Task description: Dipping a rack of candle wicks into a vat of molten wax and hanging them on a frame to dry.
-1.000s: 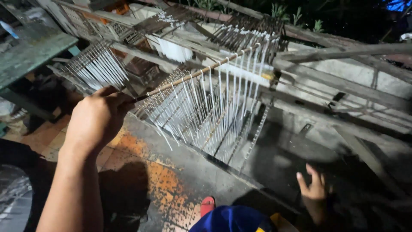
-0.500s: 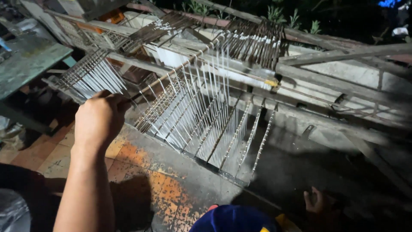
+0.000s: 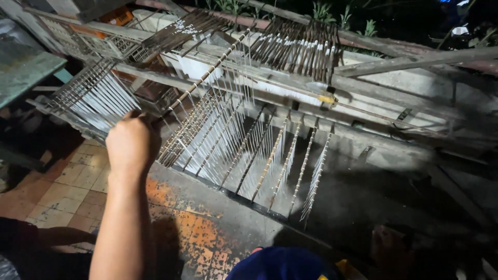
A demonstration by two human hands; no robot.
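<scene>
Left hand [image 3: 129,145] stays fisted on the near end of a long stick [image 3: 207,72] hung with thin white candles, now swung up over the drying rack [image 3: 249,155] beyond the knuckles; right hand has dropped out of view.

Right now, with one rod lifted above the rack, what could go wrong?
1. The left hand grips only the end of the long rod, so its far end may dip or swing.
2. The thin white sticks hanging from it could brush the filled rods below and tangle.
3. The right hand lies in shadow; whether it can help is unclear.
</scene>
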